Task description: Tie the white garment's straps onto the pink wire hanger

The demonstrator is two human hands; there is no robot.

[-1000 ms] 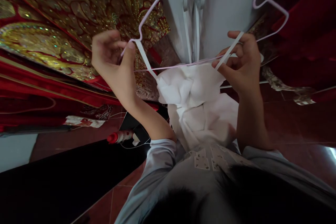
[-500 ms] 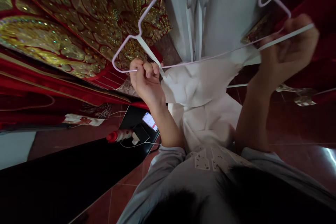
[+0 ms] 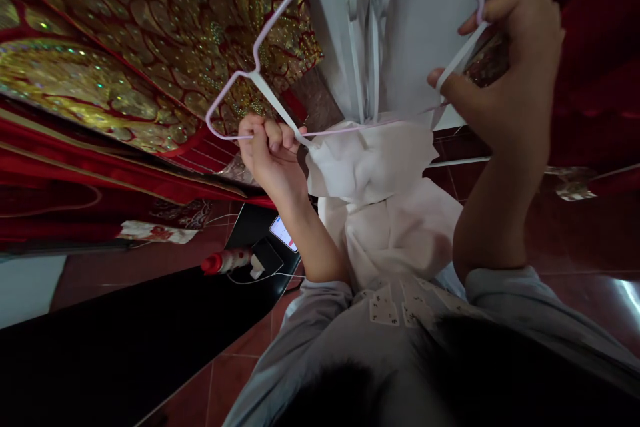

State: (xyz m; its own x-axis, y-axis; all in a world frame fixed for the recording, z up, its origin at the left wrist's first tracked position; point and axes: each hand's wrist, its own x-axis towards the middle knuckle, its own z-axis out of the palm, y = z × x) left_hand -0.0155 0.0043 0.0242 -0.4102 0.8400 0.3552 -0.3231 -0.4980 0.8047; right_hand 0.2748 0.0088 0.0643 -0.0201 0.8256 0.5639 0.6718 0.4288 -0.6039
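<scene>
A pale lilac hanger [image 3: 256, 53] is held up ahead of me, with a white garment [image 3: 367, 163] hanging down from it on two thin straps. My left hand [image 3: 273, 157] is closed around the left end of the hanger's bottom bar. Close to its fingers, the left strap [image 3: 274, 100] runs up to the hanger's left notch. At the other side, my right hand [image 3: 523, 73] has the right strap [image 3: 463, 57] stretched over its thumb, with its fingertips against the hanger's right shoulder. The garment's lower part falls in folds toward my lap.
Red and gold sequinned clothes [image 3: 165, 33] hang on the left. A black bench [image 3: 125, 340] holds a lit phone [image 3: 283, 233], a red-capped bottle [image 3: 225, 260] and a cable. White handles [image 3: 373, 33] stand on the pale doors ahead. Dark red cloth hangs on the right.
My right hand has moved left and up, bringing the right strap from beyond the hanger's end to its right shoulder. The left hand keeps its grip, and the hanger has shifted slightly left.
</scene>
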